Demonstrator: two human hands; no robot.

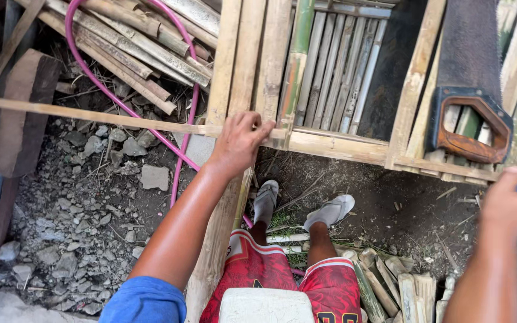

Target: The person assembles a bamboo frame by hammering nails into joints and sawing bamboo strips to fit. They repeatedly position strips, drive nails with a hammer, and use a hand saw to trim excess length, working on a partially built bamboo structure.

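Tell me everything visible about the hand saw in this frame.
The hand saw lies flat on the bamboo frame at upper right, blade pointing away, dark and dull, its far end cut off by the picture edge. Its closed-loop handle is worn orange-brown with a dark rim. Neither hand touches it; the right hand is nearest.

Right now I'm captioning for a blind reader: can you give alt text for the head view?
Seen from above, a person's left hand presses a long thin bamboo strip against a bamboo frame, while the right hand holds something blue at the frame's edge. A handsaw rests on the frame, above rubble and a pink hose.
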